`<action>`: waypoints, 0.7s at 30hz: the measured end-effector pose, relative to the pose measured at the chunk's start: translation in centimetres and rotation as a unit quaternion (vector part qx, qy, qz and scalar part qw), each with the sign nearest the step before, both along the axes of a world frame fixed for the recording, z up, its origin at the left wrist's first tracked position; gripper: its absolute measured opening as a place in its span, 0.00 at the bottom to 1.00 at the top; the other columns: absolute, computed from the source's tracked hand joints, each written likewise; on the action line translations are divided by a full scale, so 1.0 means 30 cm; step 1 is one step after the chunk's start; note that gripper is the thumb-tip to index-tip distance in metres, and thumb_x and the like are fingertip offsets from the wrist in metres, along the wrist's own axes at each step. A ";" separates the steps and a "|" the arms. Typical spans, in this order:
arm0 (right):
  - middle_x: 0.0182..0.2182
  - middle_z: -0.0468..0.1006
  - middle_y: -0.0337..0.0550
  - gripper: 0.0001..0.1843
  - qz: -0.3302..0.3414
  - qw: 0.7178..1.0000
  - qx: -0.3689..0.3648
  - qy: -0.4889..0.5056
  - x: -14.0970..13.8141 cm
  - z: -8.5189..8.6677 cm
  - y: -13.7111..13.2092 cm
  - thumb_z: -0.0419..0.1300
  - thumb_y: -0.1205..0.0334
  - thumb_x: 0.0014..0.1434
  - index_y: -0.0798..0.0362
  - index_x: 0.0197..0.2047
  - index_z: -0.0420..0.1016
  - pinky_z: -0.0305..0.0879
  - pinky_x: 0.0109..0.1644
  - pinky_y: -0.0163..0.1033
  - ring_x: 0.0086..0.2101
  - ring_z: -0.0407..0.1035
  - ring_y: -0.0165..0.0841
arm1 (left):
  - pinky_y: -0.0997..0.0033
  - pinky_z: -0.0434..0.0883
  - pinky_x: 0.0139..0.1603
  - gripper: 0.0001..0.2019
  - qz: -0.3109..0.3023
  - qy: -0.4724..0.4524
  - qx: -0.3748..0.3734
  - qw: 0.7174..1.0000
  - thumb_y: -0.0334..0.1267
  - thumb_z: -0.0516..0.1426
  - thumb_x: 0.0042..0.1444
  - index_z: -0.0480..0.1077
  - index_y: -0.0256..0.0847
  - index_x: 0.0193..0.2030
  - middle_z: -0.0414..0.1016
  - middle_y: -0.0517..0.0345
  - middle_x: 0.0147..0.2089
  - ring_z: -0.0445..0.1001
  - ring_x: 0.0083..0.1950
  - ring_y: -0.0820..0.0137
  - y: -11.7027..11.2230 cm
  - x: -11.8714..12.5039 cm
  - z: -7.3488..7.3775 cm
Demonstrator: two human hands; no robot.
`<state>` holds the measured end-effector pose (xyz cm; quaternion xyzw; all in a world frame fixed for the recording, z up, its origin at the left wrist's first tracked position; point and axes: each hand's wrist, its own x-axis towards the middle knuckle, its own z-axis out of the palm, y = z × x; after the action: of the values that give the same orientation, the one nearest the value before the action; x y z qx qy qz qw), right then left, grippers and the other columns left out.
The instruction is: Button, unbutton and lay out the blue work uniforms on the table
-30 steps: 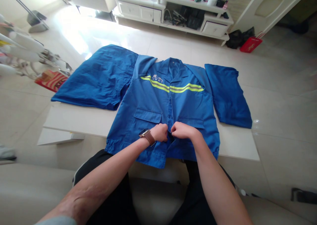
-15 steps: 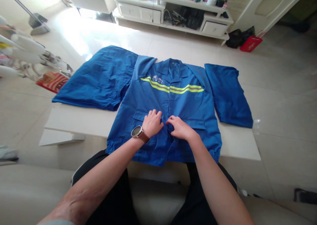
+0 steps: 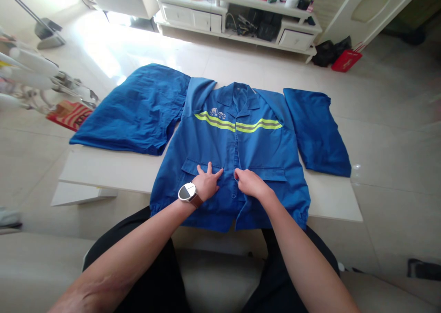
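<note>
A blue work jacket [image 3: 210,145] with a yellow and grey reflective stripe lies front side up, its collar away from me. Fingers spread, my left hand [image 3: 207,183] rests flat on the front, just below a pocket flap [image 3: 196,165]. My right hand [image 3: 251,182] is closed on the jacket's front edge, pinching the placket beside the centre line. A button [image 3: 234,196] shows on the layer beneath, below the right fingers. The lower front is parted slightly at the hem.
The jacket lies on a pale board-like table [image 3: 110,166]. Folded blue garments lie at its left [image 3: 134,110] and right [image 3: 317,131]. A red paper bag [image 3: 70,114] stands at far left. Beyond the tiled floor is a white TV cabinet [image 3: 189,16].
My left hand has slid slightly left and down, and its fingers have spread flat. My right hand has moved slightly right with the front edge, uncovering the button.
</note>
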<state>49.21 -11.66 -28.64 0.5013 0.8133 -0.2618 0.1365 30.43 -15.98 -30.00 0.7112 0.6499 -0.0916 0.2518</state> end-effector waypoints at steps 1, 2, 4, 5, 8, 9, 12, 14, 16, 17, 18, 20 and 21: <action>0.41 0.83 0.50 0.16 0.004 1.000 -0.015 -0.001 -0.002 -0.003 0.000 0.52 0.74 0.62 0.53 0.47 0.77 0.59 0.38 0.36 0.41 0.76 0.38 | 0.41 0.73 0.51 0.32 -0.001 0.014 0.001 1.000 0.41 0.61 0.61 0.64 0.54 0.73 0.53 0.33 0.77 0.62 0.69 0.25 -0.005 0.006 0.018; 0.41 0.83 0.50 0.16 0.012 0.999 -0.036 -0.001 -0.004 -0.005 0.000 0.52 0.74 0.62 0.53 0.45 0.77 0.59 0.38 0.36 0.40 0.76 0.38 | 0.44 0.73 0.50 0.28 -0.001 0.030 0.001 1.000 0.41 0.60 0.62 0.69 0.52 0.69 0.61 0.32 0.73 0.69 0.64 0.30 -0.010 0.014 0.037; 0.40 0.83 0.49 0.14 0.033 0.995 -0.089 0.003 -0.009 -0.009 0.001 0.53 0.75 0.60 0.54 0.41 0.78 0.59 0.37 0.35 0.40 0.76 0.37 | 0.47 0.70 0.50 0.18 -0.010 0.052 0.008 0.999 0.41 0.57 0.64 0.79 0.44 0.58 0.76 0.32 0.59 0.78 0.53 0.42 -0.016 0.032 0.069; 0.40 0.83 0.48 0.14 0.041 0.992 -0.115 0.008 -0.011 -0.010 0.002 0.53 0.75 0.59 0.54 0.40 0.79 0.59 0.37 0.34 0.39 0.75 0.36 | 0.48 0.69 0.51 0.15 -0.018 0.057 0.018 0.998 0.41 0.56 0.65 0.81 0.40 0.51 0.79 0.33 0.51 0.79 0.50 0.46 -0.018 0.041 0.080; 0.38 0.84 0.46 0.13 0.039 0.987 -0.151 0.024 -0.012 -0.009 0.007 0.53 0.74 0.59 0.54 0.38 0.79 0.59 0.36 0.32 0.38 0.75 0.34 | 0.52 0.66 0.53 0.15 -0.034 0.059 0.066 0.996 0.42 0.56 0.65 0.82 0.37 0.41 0.81 0.36 0.44 0.77 0.51 0.49 -0.014 0.057 0.082; 0.38 0.84 0.45 0.13 0.031 0.988 -0.148 0.028 -0.010 -0.007 0.009 0.53 0.74 0.60 0.54 0.37 0.79 0.59 0.37 0.32 0.37 0.75 0.33 | 0.53 0.67 0.53 0.15 -0.035 0.051 0.077 0.995 0.43 0.56 0.65 0.82 0.37 0.41 0.80 0.36 0.46 0.76 0.53 0.49 -0.009 0.058 0.075; 0.38 0.84 0.45 0.13 0.015 0.992 -0.120 0.026 0.005 0.002 0.010 0.54 0.73 0.60 0.53 0.37 0.79 0.60 0.38 0.33 0.38 0.75 0.34 | 0.55 0.68 0.51 0.14 -0.031 0.016 0.087 0.996 0.44 0.56 0.64 0.81 0.38 0.42 0.79 0.38 0.50 0.76 0.53 0.50 0.009 0.048 0.038; 0.38 0.84 0.45 0.13 0.019 0.994 -0.104 0.019 0.016 0.009 0.008 0.54 0.71 0.60 0.52 0.37 0.80 0.60 0.38 0.33 0.38 0.75 0.35 | 0.55 0.69 0.50 0.13 -0.025 -0.002 0.085 0.996 0.41 0.55 0.64 0.80 0.38 0.42 0.78 0.39 0.49 0.76 0.52 0.51 0.020 0.039 0.016; 0.38 0.84 0.45 0.13 0.022 0.995 -0.095 0.010 0.023 0.020 0.007 0.54 0.70 0.60 0.51 0.37 0.80 0.60 0.39 0.34 0.39 0.76 0.36 | 0.55 0.70 0.49 0.12 -0.021 -0.015 0.082 0.996 0.39 0.55 0.63 0.80 0.39 0.41 0.78 0.41 0.49 0.77 0.51 0.51 0.029 0.034 0.004; 0.39 0.84 0.44 0.14 0.020 0.996 -0.090 0.006 0.025 0.027 0.006 0.54 0.70 0.59 0.50 0.37 0.81 0.60 0.39 0.35 0.39 0.76 0.37 | 0.56 0.70 0.49 0.11 -0.020 -0.022 0.081 0.996 0.38 0.55 0.63 0.79 0.39 0.41 0.78 0.42 0.49 0.77 0.51 0.52 0.032 0.033 0.003; 0.40 0.84 0.44 0.14 0.014 0.996 -0.085 0.003 0.026 0.035 0.007 0.54 0.70 0.60 0.50 0.38 0.81 0.61 0.40 0.35 0.40 0.76 0.37 | 0.57 0.70 0.49 0.11 -0.019 -0.028 0.080 0.996 0.39 0.55 0.63 0.79 0.39 0.41 0.78 0.43 0.48 0.77 0.50 0.53 0.035 0.034 0.005; 0.42 0.85 0.45 0.15 -0.002 0.998 -0.070 0.000 0.025 0.052 0.008 0.53 0.68 0.62 0.49 0.39 0.81 0.61 0.42 0.35 0.43 0.76 0.38 | 0.59 0.70 0.48 0.10 -0.018 -0.046 0.079 0.996 0.40 0.56 0.63 0.78 0.40 0.41 0.78 0.45 0.47 0.78 0.50 0.54 0.038 0.040 0.012; 0.43 0.85 0.45 0.16 -0.012 0.998 -0.060 0.001 0.025 0.061 0.008 0.52 0.66 0.64 0.49 0.40 0.82 0.62 0.42 0.36 0.43 0.77 0.38 | 0.60 0.70 0.48 0.09 -0.017 -0.058 0.078 0.995 0.41 0.57 0.63 0.77 0.41 0.42 0.78 0.46 0.47 0.78 0.49 0.55 0.039 0.044 0.017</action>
<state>49.95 -11.42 -26.80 0.5019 0.7900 -0.3123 0.1627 31.75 -14.79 -29.50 0.7437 0.6272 -0.0036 0.2313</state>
